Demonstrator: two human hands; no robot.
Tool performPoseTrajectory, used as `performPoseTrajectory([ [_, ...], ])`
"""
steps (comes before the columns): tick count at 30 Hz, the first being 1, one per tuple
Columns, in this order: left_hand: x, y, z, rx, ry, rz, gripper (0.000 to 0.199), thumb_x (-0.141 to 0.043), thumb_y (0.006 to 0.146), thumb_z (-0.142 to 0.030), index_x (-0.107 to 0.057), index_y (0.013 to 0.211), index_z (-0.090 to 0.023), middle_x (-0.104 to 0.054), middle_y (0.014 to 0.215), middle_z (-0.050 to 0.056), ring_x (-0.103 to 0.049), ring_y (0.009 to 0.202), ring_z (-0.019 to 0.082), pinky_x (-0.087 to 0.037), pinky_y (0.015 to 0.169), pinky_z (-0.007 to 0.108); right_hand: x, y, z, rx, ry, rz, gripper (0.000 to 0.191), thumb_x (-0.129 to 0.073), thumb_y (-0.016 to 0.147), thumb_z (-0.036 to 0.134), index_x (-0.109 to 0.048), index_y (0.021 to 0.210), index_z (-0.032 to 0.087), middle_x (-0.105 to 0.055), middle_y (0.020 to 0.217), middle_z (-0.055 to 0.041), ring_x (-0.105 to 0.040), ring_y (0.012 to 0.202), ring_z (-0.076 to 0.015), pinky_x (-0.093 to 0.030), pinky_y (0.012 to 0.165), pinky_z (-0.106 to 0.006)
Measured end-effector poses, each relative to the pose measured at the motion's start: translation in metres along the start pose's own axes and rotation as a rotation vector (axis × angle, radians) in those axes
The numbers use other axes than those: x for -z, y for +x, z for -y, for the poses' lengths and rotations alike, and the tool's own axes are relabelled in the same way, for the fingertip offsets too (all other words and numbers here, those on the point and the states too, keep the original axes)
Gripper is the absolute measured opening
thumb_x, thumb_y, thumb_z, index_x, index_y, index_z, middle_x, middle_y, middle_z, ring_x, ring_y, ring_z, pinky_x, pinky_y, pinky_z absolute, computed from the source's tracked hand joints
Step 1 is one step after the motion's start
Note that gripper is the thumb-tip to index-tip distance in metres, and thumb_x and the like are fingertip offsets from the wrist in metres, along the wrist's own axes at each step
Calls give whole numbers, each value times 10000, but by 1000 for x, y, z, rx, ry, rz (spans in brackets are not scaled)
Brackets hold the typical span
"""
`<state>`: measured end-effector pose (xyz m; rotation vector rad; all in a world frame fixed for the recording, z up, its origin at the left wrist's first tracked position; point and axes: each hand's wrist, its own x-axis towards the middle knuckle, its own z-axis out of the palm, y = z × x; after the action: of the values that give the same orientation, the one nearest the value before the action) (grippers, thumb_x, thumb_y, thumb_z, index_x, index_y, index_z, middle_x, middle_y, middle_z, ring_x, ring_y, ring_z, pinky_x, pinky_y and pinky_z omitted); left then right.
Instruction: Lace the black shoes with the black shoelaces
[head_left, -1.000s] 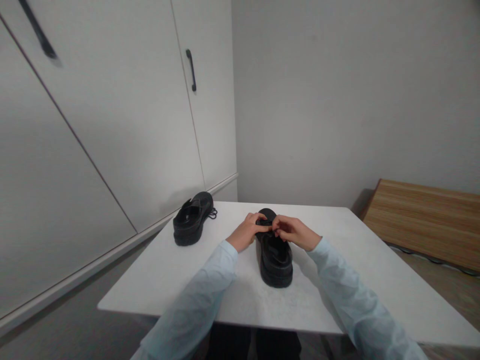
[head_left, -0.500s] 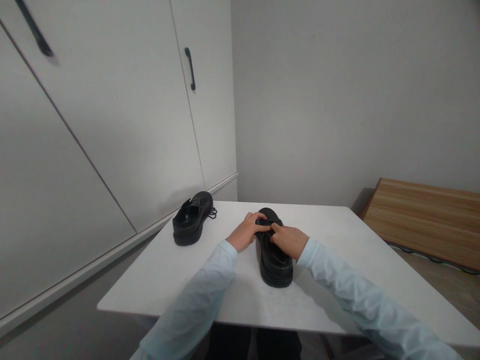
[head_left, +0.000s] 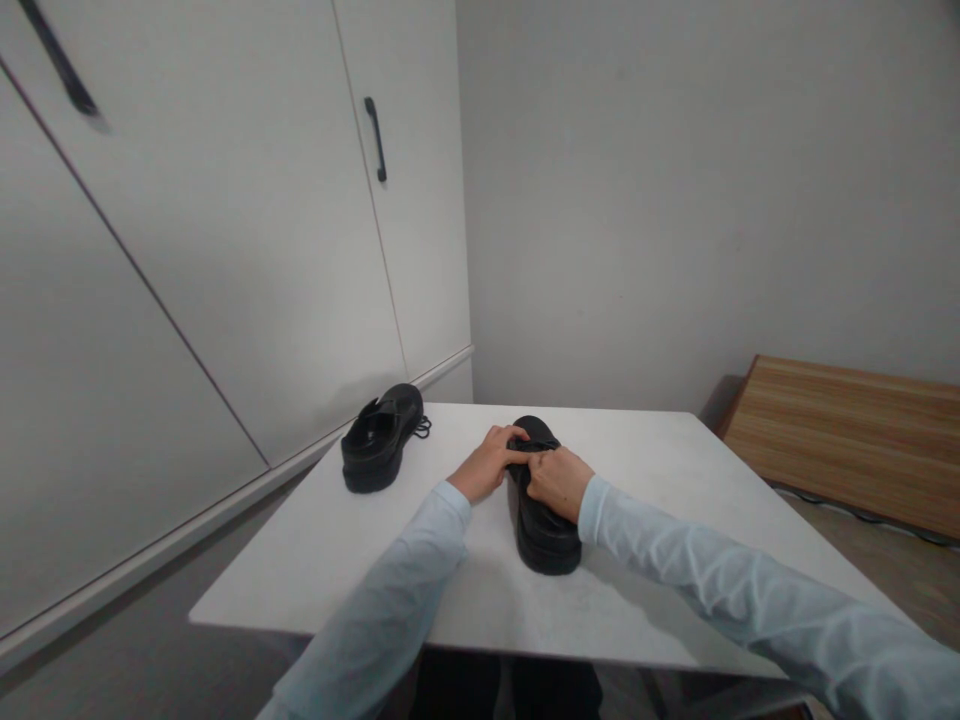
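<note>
A black lace-up shoe (head_left: 547,545) stands on the white table (head_left: 360,585), its toe pointing away from me and its heel toward me. My left hand (head_left: 486,467) lies against the shoe's left side at the lacing, with forefinger and thumb bent over the upper. From the right, my right hand (head_left: 559,482) rests over the shoe's opening, fingers curled closed at the lacing, close to my left thumb. Whatever sits between those right fingers is hidden. The matching black shoe (head_left: 381,440) stands at the table's left edge, its laces (head_left: 423,427) hanging loose on the right side.
White cabinet doors (head_left: 225,250) with dark handles (head_left: 376,140) rise along the left. Behind the table is a plain grey wall (head_left: 675,200). A wood-grain panel (head_left: 847,440) stands low beyond the table's right side.
My right hand has shifted slightly left and turned, its fingers curling tighter over the lacing. My left hand stays at the shoe's side. The view has swung a little.
</note>
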<state>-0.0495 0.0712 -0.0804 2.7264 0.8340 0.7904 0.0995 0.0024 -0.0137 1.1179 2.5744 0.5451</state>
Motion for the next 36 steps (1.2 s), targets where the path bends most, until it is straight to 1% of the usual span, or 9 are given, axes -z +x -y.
performPoseTrajectory([
  [4,-1,-1,1,-15,2,-18,600,-394,692,89,-644,1074,-299,-438,1168,29,-374,1029,175,-362,965,363,6,-2,6,-141,2,91,304,-389,860,74,-690,900,51,-643,847,-208,-647,804,-299,-480,563,-380],
  [8,-1,-2,1,-24,-12,-27,646,-390,703,97,-603,1140,-329,-437,1167,29,-376,1023,172,-368,963,365,9,-2,11,-254,-3,122,333,-332,861,62,-648,942,-2,-609,845,-230,-630,810,-322,-463,533,-387],
  [12,-1,-1,2,-32,-30,-29,694,-385,716,101,-549,1195,-375,-435,1152,27,-376,1035,170,-360,978,381,6,-1,14,-412,3,154,352,-299,859,57,-625,969,-17,-603,852,-250,-635,759,-329,-456,483,-389],
  [15,-1,-1,2,-34,-35,-29,710,-375,722,104,-536,1201,-395,-436,1146,25,-379,1039,171,-360,978,389,3,2,14,-468,39,186,370,-298,828,1,-592,1049,-41,-617,853,-272,-650,720,-323,-456,441,-370],
  [22,-1,-1,1,-24,-33,-26,716,-377,729,101,-513,1219,-403,-442,1142,25,-382,1032,170,-367,974,391,8,2,10,-342,217,216,330,-353,828,-15,-630,1009,-20,-659,841,-276,-674,776,-317,-514,501,-399],
  [27,-2,0,0,-26,-28,-23,719,-387,709,109,-524,1215,-384,-438,1161,23,-379,1045,171,-363,981,395,8,5,12,-432,197,204,319,-370,834,3,-621,1029,-14,-646,901,-309,-666,834,-333,-525,528,-448],
  [29,-2,-1,1,-27,-31,-30,709,-389,713,104,-528,1213,-378,-442,1160,26,-380,1045,173,-367,977,394,6,5,13,-418,200,204,315,-374,833,8,-631,1015,-7,-649,900,-307,-665,837,-329,-523,547,-453],
  [32,-2,-2,1,-32,-36,-38,677,-392,731,87,-541,1204,-374,-452,1149,31,-385,1040,175,-372,973,392,2,3,8,-271,196,155,288,-398,839,28,-665,948,19,-667,859,-273,-667,851,-298,-518,624,-416],
  [36,-1,-2,1,-30,-32,-46,653,-396,737,79,-555,1193,-361,-458,1143,32,-393,1032,174,-379,968,387,0,-3,-10,-87,209,75,247,-445,843,81,-686,898,85,-682,831,-196,-670,832,-233,-492,677,-317],
])
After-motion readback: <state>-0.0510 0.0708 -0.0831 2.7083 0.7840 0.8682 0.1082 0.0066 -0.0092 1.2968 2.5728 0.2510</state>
